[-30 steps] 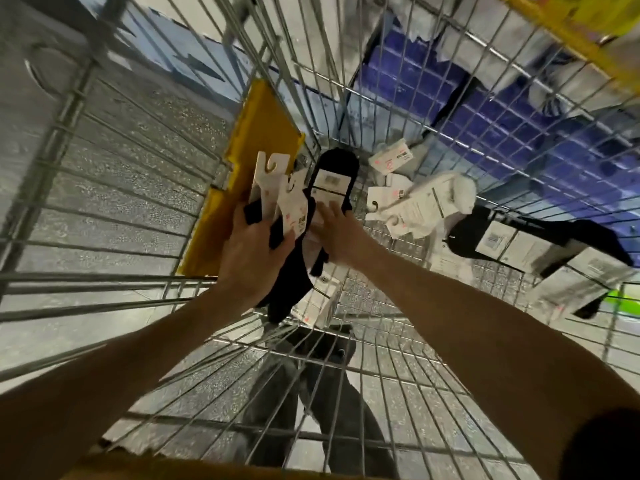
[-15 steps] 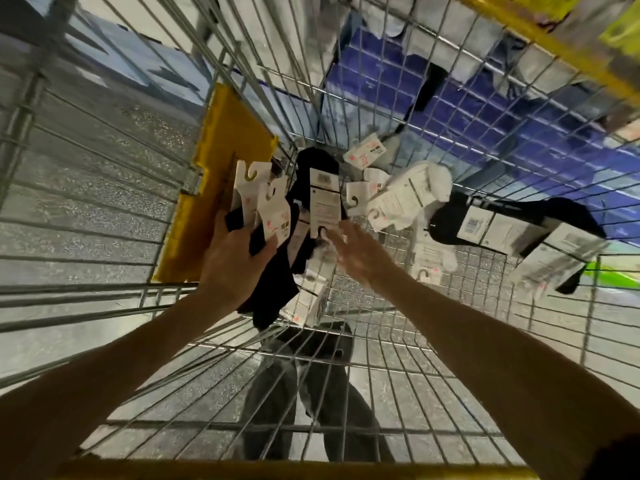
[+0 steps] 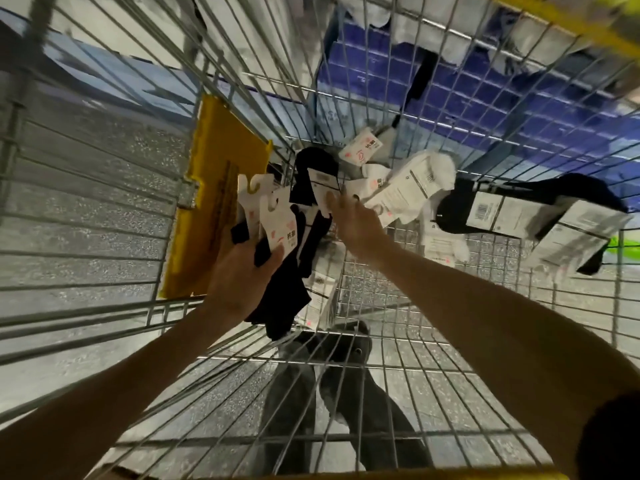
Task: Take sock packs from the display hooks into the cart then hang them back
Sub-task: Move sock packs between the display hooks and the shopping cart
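Wire cart [image 3: 104,216] fills view; yellow flap [image 3: 221,188] on its left wall. Loose sock packs [image 3: 412,188] lie on cart floor, right of flap. Left hand [image 3: 242,282] clenches black packs [image 3: 277,237] beside flap. Right hand [image 3: 353,223] open-fingered, touching a carded black pack [image 3: 318,181]; grasp unclear.

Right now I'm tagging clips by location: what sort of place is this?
Most likely a retail shop aisle: a wire-mesh shopping cart with yellow trim, barcoded black and white sock packs on hanger cards inside it, and blue display shelving beyond.
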A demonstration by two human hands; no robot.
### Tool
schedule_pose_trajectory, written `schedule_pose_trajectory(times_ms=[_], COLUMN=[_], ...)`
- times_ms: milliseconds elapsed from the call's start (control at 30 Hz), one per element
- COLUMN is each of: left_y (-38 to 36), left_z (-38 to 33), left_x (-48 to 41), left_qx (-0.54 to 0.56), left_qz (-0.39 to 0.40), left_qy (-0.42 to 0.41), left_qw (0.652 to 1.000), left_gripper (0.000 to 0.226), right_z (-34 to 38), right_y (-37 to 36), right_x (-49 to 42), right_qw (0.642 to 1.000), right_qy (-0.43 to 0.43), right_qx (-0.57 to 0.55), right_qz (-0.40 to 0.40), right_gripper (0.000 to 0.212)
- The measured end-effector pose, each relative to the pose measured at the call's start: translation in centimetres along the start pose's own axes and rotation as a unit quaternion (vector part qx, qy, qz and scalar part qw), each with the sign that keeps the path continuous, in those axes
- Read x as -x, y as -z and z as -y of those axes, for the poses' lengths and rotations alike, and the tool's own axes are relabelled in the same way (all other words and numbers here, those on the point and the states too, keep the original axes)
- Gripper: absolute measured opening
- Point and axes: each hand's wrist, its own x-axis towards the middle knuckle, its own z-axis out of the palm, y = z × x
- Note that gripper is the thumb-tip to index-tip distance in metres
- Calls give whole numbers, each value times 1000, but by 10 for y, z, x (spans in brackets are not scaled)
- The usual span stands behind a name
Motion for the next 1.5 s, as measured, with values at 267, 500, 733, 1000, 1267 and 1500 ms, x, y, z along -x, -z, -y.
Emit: schedule_pose_trajectory(times_ms=[267, 500, 733, 1000, 1267, 1500], left_y=[20, 72, 152, 224, 275, 308], left_z=[-12, -40, -129, -243, -324, -391], left_x=[3, 3, 12, 75, 159, 186], left_qx=[11, 22, 126, 355, 401, 383], left_qz=[-57, -93, 4, 111, 175, 159], left_qy=[9, -25, -74, -101, -152, -153], left_qw=[998, 995, 989, 923, 886, 897], left_gripper=[46, 48, 57, 47, 65, 28], right_z=[-38, -47, -40, -26, -25, -32], right_y=[67, 190, 335, 444, 528, 593], right_x=[40, 93, 125, 145, 197, 256], right_qw=[987, 973, 947, 860, 801, 722], right_qy=[-56, -19, 27, -20, -91, -136], right_qx=[-146, -226, -320, -475, -524, -587], right_qz=[22, -50, 20, -184, -275, -341], right_gripper=[35, 29, 19, 40, 41, 31])
